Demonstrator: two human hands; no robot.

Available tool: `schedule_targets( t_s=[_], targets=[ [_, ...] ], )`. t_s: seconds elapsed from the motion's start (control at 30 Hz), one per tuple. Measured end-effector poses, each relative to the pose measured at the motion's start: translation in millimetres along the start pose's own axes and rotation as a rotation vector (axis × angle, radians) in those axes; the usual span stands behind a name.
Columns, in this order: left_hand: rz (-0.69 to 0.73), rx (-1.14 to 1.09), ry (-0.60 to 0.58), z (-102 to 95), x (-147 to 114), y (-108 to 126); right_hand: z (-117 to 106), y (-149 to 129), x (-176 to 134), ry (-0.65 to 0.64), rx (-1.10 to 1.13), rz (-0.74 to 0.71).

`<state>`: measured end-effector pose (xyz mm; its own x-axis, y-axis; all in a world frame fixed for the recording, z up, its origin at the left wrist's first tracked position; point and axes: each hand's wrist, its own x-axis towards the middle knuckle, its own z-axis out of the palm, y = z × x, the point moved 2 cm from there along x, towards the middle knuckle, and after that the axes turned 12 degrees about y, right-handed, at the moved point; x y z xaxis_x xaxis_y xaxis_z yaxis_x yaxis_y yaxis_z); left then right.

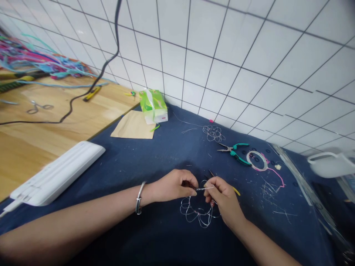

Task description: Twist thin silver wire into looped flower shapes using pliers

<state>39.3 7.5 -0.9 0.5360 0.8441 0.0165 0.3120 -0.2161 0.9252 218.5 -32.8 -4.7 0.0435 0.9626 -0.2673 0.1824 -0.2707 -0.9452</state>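
Over the dark blue cloth I hold a silver wire loop frame [203, 221] with petal-like loops hanging below my hands. My left hand [177, 186] pinches one part of the wire between thumb and fingers; a bracelet circles that wrist. Close beside it, my right hand [222, 195] grips a thin wire end near the twisted section. Behind the right hand, a tool with a yellow handle [236, 191] shows partly; the hand hides most of it. Farther back lies a second looped wire flower [213, 133], with teal-handled pliers [234, 151] to its right.
A pink-and-white ring spool [257, 161] and wire scraps [269, 190] lie at right. On the left are a white power strip [59, 173], a tissue pack [154, 107], brown paper [133, 125] and scissors [39, 107]. A black cable [104, 68] hangs before the tiled wall [205, 55].
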Motion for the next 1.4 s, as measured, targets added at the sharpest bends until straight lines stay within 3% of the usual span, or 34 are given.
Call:
schedule_targets(
  t_s=[0.27, 0.53, 1.07, 1.4],
  targets=[
    [-0.021, -0.030, 0.013, 3.3, -1, -4, 0, 0, 1, -0.011, -0.031, 0.000],
    [-0.136, -0.161, 0.016, 5.0, -2, -3, 1, 2, 1, -0.014, -0.026, 0.028],
    [0.017, -0.052, 0.116, 3.3, -5, 6, 0, -1, 1, -0.006, 0.003, 0.014],
    [-0.012, -0.111, 0.102, 5.9, -3, 1, 0, -1, 2, -0.028, -0.006, 0.013]
  ],
)
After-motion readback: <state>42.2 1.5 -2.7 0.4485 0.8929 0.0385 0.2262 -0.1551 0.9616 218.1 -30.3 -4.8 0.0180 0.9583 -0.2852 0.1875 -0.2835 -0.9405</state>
